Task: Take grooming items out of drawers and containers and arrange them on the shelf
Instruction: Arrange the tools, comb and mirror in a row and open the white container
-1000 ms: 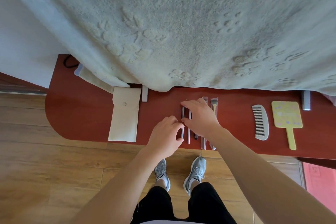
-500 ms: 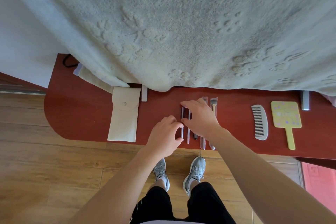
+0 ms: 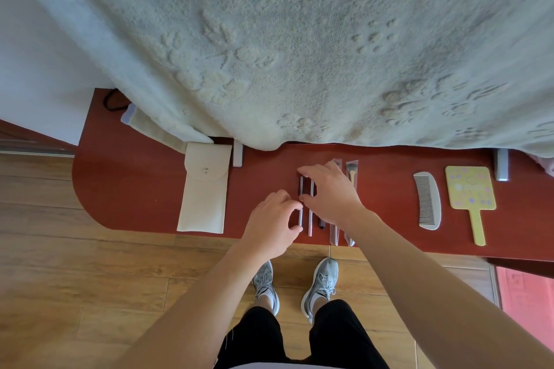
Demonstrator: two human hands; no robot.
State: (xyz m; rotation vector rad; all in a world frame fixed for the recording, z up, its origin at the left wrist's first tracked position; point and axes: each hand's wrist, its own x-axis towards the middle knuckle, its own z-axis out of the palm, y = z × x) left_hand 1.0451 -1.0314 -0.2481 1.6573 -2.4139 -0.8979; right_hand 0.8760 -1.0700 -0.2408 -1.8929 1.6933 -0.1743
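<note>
Left hand (image 3: 271, 220) is seen just below centre frame, curled up. The lower half of the leftmost stick (image 3: 301, 186), a thin dark pencil-shaped thing lying flat on the shelf (image 3: 135, 189), is pinched between its thumb and fingertips. Right hand (image 3: 331, 196) is arched palm-down right beside it, with the index finger stretched to the stick's top end and the thumb tip set near its middle. Whether anything is actually gripped there can't be told.

A pinkish stick (image 3: 311, 219) is laid parallel just to the right. Then comes a short dark one, mostly hidden, and two brushes (image 3: 351, 172) sealed in clear crinkly sleeves.

Further left, a cream fabric pouch (image 3: 204, 198) with a rounded snap flap is laid flat. Off to the right, a curved grey comb (image 3: 427, 204) with fine teeth is placed next to a square yellow hand mirror (image 3: 469, 192) with a paddle handle.

The shelf itself is glossy red-brown, rounded at its left end. The whole upper frame is filled by a fluffy pale blanket (image 3: 299, 39) embossed with paw prints, and wood-plank floor (image 3: 75, 278) is seen below.
</note>
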